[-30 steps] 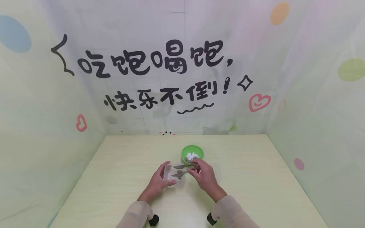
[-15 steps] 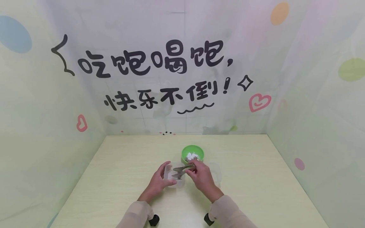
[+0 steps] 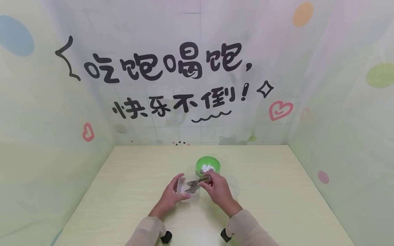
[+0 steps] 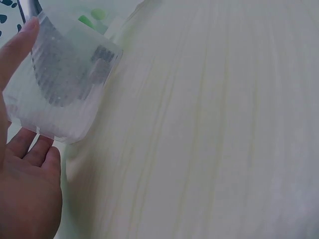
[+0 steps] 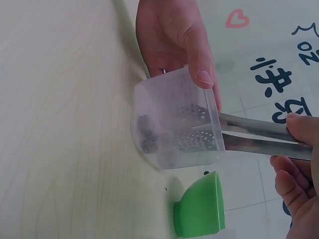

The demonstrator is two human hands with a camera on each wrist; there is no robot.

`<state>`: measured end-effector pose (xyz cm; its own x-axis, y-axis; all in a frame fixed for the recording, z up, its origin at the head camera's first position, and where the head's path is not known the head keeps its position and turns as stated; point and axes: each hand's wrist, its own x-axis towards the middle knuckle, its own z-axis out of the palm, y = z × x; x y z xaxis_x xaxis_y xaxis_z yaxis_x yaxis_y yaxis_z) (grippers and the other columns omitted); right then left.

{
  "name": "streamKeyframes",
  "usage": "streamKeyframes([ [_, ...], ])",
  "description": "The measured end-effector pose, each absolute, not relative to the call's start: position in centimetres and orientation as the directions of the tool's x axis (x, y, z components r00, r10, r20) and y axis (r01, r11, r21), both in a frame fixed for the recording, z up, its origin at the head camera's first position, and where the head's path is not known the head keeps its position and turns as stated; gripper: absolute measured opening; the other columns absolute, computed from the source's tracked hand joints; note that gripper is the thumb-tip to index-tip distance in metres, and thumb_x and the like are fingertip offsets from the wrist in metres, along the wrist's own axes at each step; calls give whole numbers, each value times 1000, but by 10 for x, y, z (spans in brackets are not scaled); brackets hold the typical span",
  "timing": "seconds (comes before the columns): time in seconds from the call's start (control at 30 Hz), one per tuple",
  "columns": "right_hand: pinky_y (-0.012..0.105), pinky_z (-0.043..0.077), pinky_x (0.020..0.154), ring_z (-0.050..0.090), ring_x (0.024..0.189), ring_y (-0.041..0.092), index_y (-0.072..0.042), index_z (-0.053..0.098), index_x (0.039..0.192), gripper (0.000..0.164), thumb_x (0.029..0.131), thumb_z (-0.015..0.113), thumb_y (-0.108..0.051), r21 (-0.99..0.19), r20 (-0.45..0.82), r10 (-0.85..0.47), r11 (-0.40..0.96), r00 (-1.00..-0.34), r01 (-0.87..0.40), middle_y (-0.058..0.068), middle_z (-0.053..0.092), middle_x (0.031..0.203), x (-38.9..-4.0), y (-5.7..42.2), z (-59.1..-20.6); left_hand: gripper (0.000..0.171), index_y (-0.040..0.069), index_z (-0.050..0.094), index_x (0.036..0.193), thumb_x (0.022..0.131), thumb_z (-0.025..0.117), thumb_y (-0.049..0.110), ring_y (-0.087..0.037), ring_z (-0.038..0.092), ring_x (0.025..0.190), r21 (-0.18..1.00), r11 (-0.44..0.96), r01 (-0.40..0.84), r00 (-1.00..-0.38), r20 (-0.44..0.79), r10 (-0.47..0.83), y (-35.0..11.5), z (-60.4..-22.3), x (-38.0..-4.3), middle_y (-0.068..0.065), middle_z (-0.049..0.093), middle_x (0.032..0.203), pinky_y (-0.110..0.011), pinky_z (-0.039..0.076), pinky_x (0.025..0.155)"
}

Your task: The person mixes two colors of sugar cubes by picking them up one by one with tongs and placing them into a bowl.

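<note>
My left hand (image 3: 170,196) grips a clear plastic container (image 5: 172,94), thumb on the near rim and fingers along the far side. Metal tongs (image 3: 198,181) with perforated ends are pinched in my right hand (image 3: 221,192). The tong ends are inside the container, a small gap between their arms. In the right wrist view, a dark lump (image 5: 147,133) shows blurred through the container's bottom; whether the tongs touch it I cannot tell. Just behind the right hand stands a green bowl (image 3: 208,159) holding several white pieces (image 3: 207,168).
A clear plastic lid (image 3: 235,186) lies on the table, partly hidden by the right hand. The pale wooden table (image 3: 138,171) is enclosed by printed cloth walls (image 3: 184,130) at the back and sides.
My right hand has shifted slightly left and the tongs' arms have come closer together over the container. A dark piece seen earlier between the tong ends is now hidden in the head view.
</note>
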<state>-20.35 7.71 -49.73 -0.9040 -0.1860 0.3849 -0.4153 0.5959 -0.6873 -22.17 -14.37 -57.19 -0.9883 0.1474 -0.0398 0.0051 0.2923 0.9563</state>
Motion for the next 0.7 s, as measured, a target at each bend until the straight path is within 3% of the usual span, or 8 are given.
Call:
streamKeyframes([
  [0.47, 14, 46, 57, 51, 71, 4, -11, 67, 105, 21, 87, 76, -17, -653, 354, -235, 631, -905, -419, -1, 64, 87, -201, 74, -495, 91, 16, 37, 152, 76, 86, 16, -46, 36, 145, 954, 299, 34, -988, -13, 152, -144, -568, -220, -23, 41, 155, -60, 31, 120],
  [0.7, 15, 50, 61, 52, 73, 6, -9, 66, 104, 21, 86, 76, -16, -626, 385, -237, 643, -892, -441, 0, 64, 87, -202, 75, -500, 92, 19, 37, 152, 75, 87, 16, -42, 34, 147, 959, 283, -8, -989, -49, 140, -144, -569, -221, -20, 39, 157, -57, 30, 121],
])
